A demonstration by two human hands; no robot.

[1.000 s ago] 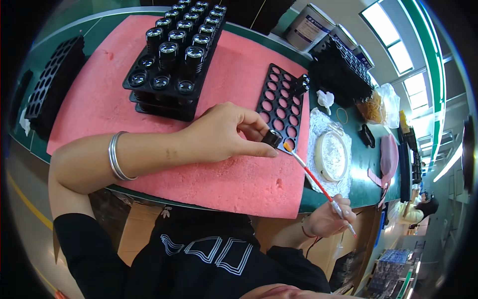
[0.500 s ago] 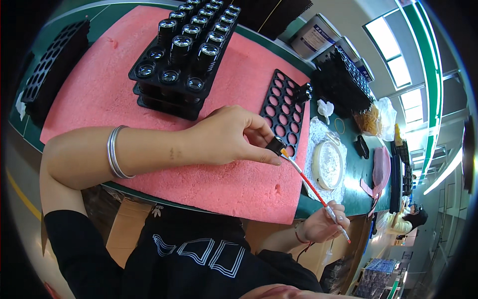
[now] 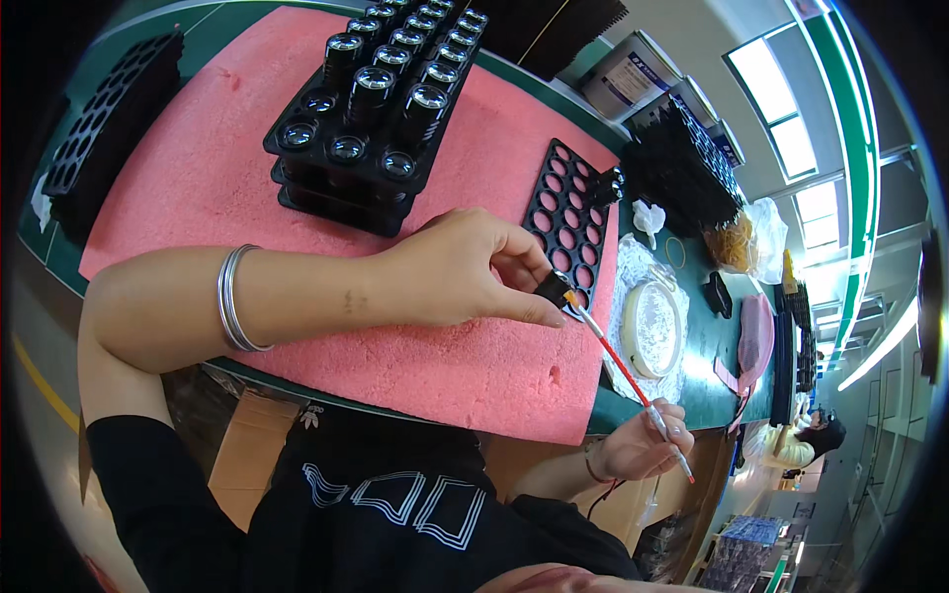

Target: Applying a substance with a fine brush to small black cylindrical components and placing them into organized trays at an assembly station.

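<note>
My left hand [image 3: 460, 272] pinches a small black cylindrical part [image 3: 556, 287] between thumb and fingers. Held like a pen, a thin red-and-white paintbrush [image 3: 623, 369] is in my right hand [image 3: 647, 443], lower right. Its yellowish bristle tip meets the end of the black part. Beyond my left hand stands a stack of black trays [image 3: 381, 193] with several black cylinders topped by shiny glass lenses [image 3: 373, 87]. A flat black tray with round holes [image 3: 566, 212] lies just past my left fingers, and a few small black parts [image 3: 607, 184] stand at its right edge.
Pink foam sheet [image 3: 474, 385] covers much of the green table. On the right, a round white dish [image 3: 652, 329] rests on crumpled wrap. Stacked black trays [image 3: 682, 163] and metal cans [image 3: 633, 74] are behind it. Another tray stack [image 3: 114, 128] stands far left. A person [image 3: 806, 443] is in the distance.
The view has shifted slightly. My left hand and the black part appear a touch further right; the brush tip stays against the part, and both grips are unchanged.
</note>
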